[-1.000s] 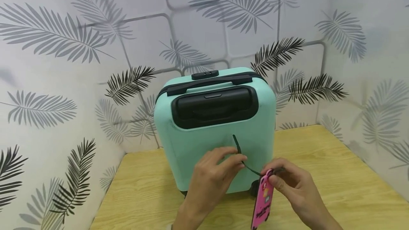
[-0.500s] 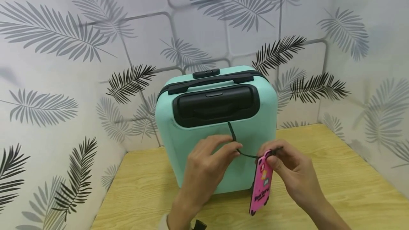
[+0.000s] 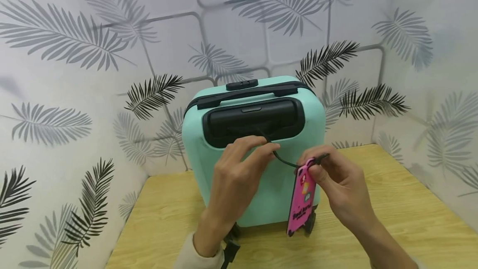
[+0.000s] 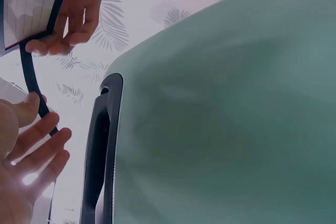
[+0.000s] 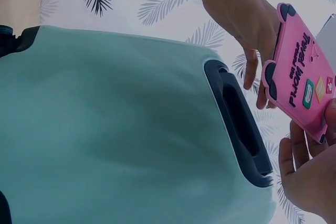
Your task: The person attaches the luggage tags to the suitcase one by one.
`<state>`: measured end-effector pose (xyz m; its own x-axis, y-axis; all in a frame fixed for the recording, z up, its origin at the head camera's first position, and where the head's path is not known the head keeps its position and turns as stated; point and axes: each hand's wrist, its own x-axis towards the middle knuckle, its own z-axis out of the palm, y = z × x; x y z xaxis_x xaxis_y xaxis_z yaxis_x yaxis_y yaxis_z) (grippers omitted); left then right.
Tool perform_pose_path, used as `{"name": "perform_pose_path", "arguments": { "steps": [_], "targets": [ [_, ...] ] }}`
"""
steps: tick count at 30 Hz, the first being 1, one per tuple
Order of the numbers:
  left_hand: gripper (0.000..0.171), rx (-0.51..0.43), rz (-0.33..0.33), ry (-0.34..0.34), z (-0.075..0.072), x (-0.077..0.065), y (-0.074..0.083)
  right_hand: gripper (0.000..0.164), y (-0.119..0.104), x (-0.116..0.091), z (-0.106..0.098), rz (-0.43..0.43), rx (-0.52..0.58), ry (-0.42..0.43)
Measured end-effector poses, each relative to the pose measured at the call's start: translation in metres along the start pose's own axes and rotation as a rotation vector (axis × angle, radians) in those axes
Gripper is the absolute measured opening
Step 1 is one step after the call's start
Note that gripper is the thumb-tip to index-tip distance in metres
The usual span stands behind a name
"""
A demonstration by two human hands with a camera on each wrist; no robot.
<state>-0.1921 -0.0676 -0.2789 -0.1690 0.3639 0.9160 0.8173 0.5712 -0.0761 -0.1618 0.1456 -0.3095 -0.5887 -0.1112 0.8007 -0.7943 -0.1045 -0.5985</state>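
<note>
A pink luggage tag (image 3: 301,198) with small coloured pictures and dark lettering hangs from my right hand (image 3: 341,182), whose thumb and fingers pinch its top end. Its black strap (image 3: 285,162) runs across to my left hand (image 3: 239,173), which pinches the strap between thumb and fingertips. In the left wrist view the tag's back shows a white card (image 4: 32,6) with printed lines. Behind both hands stands a mint green suitcase (image 3: 194,165), upright, its black recessed handle (image 3: 254,117) facing me. The left fingers overlap the lower edge of that handle recess in the head view.
The suitcase stands on a light wood-grain table (image 3: 160,219) close to a wall (image 3: 239,32) papered with grey and black leaves. A black combination lock (image 3: 242,85) and a side carry handle (image 3: 246,93) sit on its top. Dark wheels (image 3: 310,221) show underneath.
Both hands have risen together with the tag and strap, from the suitcase's lower front to just under its handle recess. The grips on strap and tag have stayed the same.
</note>
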Motion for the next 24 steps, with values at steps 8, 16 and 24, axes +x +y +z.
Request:
{"name": "perform_pose_path", "arguments": {
  "steps": [8,16,24],
  "targets": [
    [0.018,0.031,-0.018,0.033,0.000,0.016,-0.004,0.010,0.000,0.015,0.001,-0.018,-0.082,0.034],
    [0.013,0.061,-0.041,0.070,-0.002,0.025,-0.011,0.014,0.000,0.031,0.004,-0.027,-0.099,0.045],
    [0.014,0.088,-0.067,0.049,-0.004,0.036,-0.019,0.017,0.004,0.050,0.005,-0.029,-0.131,0.058]
  ]
}}
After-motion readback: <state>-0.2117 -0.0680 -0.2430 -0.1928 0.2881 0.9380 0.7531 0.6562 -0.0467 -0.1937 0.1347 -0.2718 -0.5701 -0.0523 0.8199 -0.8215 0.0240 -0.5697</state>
